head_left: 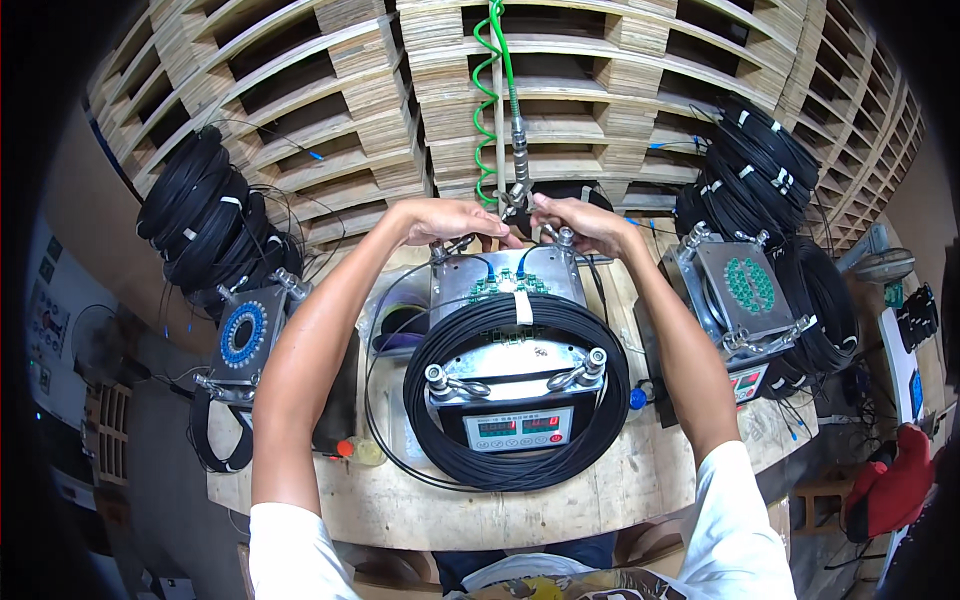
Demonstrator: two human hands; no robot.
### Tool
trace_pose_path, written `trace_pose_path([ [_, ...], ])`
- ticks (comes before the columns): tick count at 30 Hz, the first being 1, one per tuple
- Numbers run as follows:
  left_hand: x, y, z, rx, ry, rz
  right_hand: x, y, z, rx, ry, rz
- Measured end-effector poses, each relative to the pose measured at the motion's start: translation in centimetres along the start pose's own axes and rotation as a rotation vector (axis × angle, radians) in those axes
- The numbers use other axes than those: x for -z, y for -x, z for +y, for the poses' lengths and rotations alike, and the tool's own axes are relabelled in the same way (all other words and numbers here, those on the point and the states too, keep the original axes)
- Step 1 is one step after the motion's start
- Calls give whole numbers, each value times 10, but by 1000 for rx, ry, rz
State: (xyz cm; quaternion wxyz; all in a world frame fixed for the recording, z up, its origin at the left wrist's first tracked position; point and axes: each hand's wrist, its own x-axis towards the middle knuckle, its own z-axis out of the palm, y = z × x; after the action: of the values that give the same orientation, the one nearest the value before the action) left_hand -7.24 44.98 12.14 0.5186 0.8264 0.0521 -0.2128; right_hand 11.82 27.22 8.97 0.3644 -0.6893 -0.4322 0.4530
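Has the left hand [465,222], fingers bent, at the far edge of a boxy silver metal machine [452,276], and the right hand [592,225], fingers curled, at its far right corner; cannot tell whether gripping anything. Can see a round black cable coil [515,473] around its red-lit near display panel [519,430].

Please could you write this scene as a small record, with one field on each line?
Left grip: near center machine's far edge; hold unclear
Right grip: by its far-right corner; hold unclear
Center machine: metal, display lit with red digits
Black cable coil: loops around the display panel
Green spiral hose: hanging beyond the machine
Side stacks: black cable coils, left and right
Background: wooden pallets
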Motion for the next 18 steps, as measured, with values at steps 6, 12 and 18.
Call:
trace_pose_path([
  [6,0,-6,-7,1,-73,43,6,8,37,155,-422,71],
  [12,-10,-6,1,23,-114,46,-1,2,54,224,-511,110],
  [18,-16,-9,7,55,-157,57,-2,5,69,280,-690,107],
])
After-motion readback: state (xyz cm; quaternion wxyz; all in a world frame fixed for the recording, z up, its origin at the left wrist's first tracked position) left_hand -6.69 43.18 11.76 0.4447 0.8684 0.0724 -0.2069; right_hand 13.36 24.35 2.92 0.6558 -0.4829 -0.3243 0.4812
